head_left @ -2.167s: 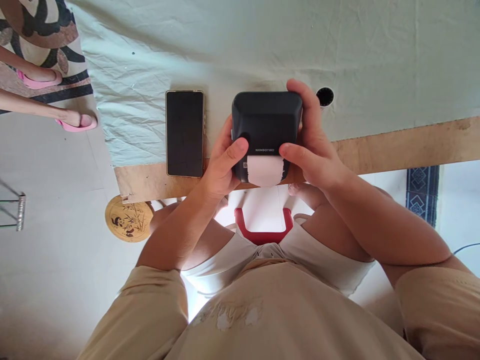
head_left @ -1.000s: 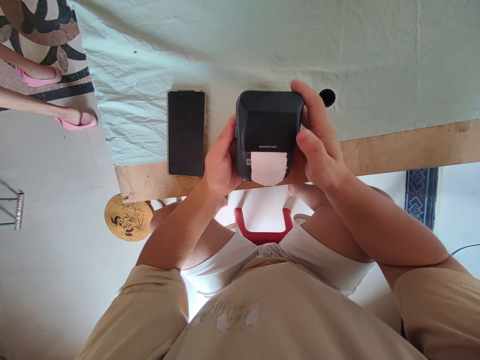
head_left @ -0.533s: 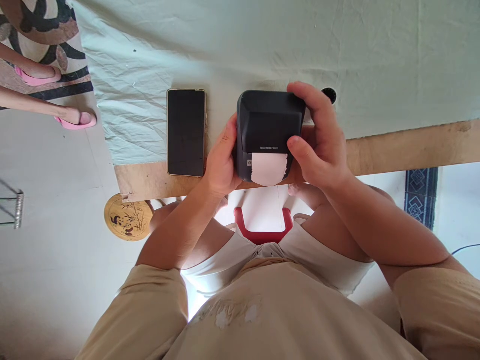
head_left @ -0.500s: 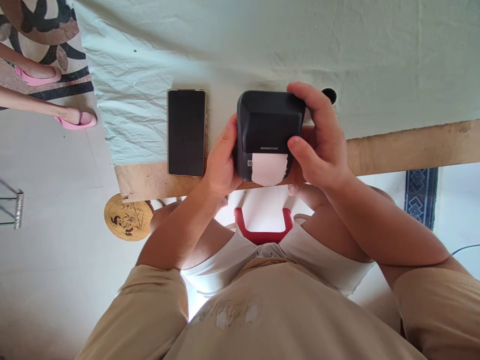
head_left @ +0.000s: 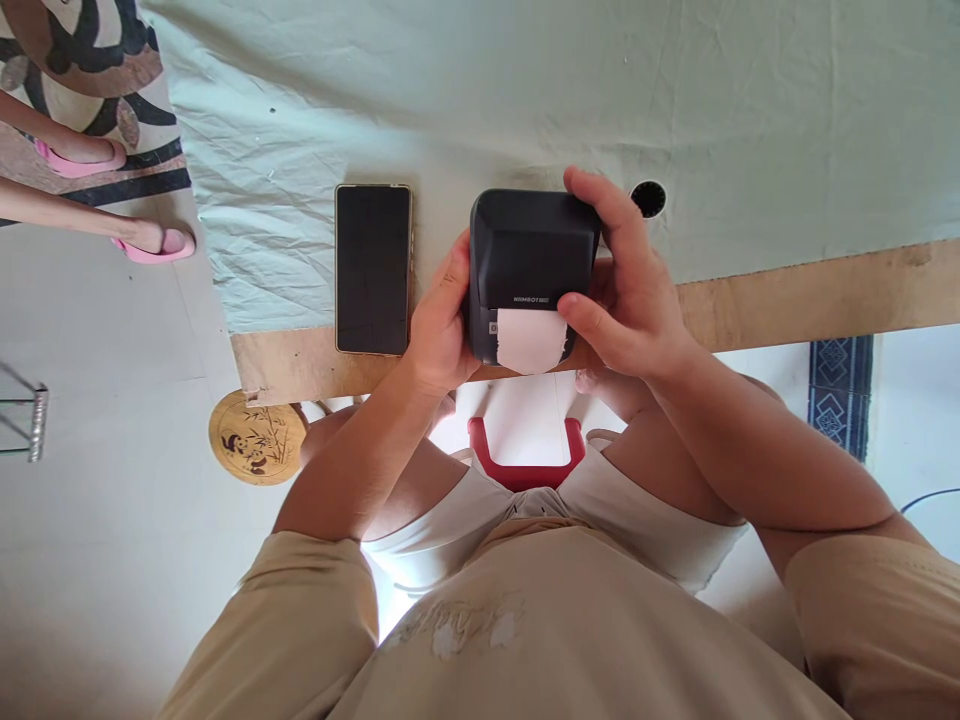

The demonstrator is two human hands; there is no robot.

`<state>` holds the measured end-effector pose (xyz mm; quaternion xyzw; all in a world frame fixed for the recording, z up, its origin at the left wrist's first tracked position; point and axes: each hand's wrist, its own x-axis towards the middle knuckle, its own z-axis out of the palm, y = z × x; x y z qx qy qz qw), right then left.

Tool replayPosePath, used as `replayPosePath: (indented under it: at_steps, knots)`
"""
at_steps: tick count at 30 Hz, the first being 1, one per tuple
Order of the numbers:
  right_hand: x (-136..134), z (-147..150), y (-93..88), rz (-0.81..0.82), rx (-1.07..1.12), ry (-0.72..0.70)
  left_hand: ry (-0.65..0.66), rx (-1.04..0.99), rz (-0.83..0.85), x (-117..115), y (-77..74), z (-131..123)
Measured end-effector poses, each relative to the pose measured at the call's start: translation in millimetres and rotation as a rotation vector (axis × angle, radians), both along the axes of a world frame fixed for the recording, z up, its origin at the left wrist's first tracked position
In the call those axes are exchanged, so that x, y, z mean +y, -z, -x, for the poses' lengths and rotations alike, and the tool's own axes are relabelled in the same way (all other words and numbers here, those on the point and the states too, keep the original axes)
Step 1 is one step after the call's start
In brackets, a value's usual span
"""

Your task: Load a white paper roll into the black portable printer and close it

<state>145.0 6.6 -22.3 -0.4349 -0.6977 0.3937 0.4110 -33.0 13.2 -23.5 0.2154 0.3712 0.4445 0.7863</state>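
A black label printer (head_left: 534, 245) with NIIMBOT lettering is held between my two hands, over the table's near edge. White label paper (head_left: 532, 342) with a ragged edge sticks out of its near end. My left hand (head_left: 442, 325) grips the printer's left side, thumb along the edge. My right hand (head_left: 628, 290) clasps the right side, its thumb on the top face near the paper and its index finger at the far right corner. Fingers beneath the printer are hidden. Just left of my left hand lies a phone (head_left: 373, 270) with a dark screen.
A small round object (head_left: 649, 199), black-topped with a white rim, stands beyond my right hand. Pale green cloth (head_left: 787, 130) covers the table, leaving a wooden edge strip (head_left: 825, 290). A round panda-patterned stool (head_left: 257, 437) is at lower left. Another person's feet in pink slippers (head_left: 161, 243) show at left.
The printer and my right hand have shifted slightly left, with the right thumb a little lower. More of the small round object shows beside the hand.
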Motion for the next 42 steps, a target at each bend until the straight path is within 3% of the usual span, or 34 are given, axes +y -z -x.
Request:
replayPosePath:
  at_steps: [6,13,20,23,26,34,36,40,42]
  knots:
    - [0,0,-4.9,0.000,-0.041,-0.002,-0.049,-0.013,0.038,1,-2.1,-1]
    - [-2,1,-9.7,0.018,-0.081,0.038,-0.018,-0.031,0.046,1,-3.4,-2]
    - [2,-6,-13.4,-0.073,-0.216,0.139,0.051,-0.098,-0.051,0,-12.3,-3]
    - [3,-7,-14.9,-0.142,-0.247,0.255,0.078,-0.087,-0.060,-1,-13.8,-4]
    - [2,-1,-17.3,-0.180,-0.112,0.363,0.085,-0.051,-0.087,-2,-11.2,-3]
    - [2,16,-21.0,-0.196,0.263,0.495,0.148,-0.029,-0.104,-1,-6.0,2]
    - [1,14,-22.4,-0.206,0.124,0.501,0.157,-0.020,-0.113,-1,-7.8,2]
    - [-3,10,-26.7,-0.291,-0.376,0.431,0.176,0.009,-0.129,-1,-10.0,1]
    - [-5,10,-29.9,-0.286,-0.490,0.388,0.178,0.011,-0.136,-2,-9.5,0]
